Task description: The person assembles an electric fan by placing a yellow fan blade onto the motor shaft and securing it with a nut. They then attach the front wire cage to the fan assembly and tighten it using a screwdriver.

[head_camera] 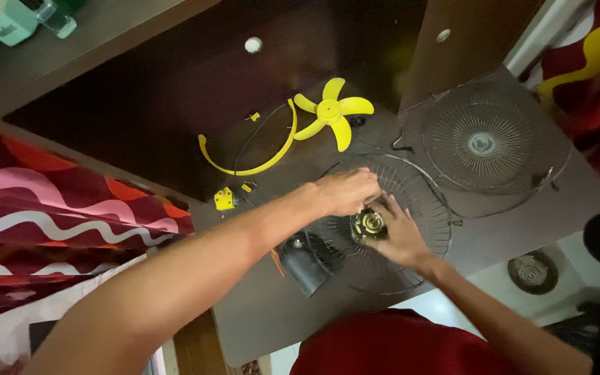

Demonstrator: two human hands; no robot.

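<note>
A small fan lies taken apart on a dark floor. Its rear wire guard lies flat with the bare motor at its centre and a black base at its near left. My left hand reaches across with fingers curled at the top of the motor. My right hand cups the motor from the right side. What the fingers pinch is hidden. A yellow fan blade lies beyond the guard, apart from both hands.
A second wire guard lies at the far right. A yellow curved rim strip and small yellow clips lie to the left. A red patterned cloth covers the left side, and a dark wooden cabinet stands behind.
</note>
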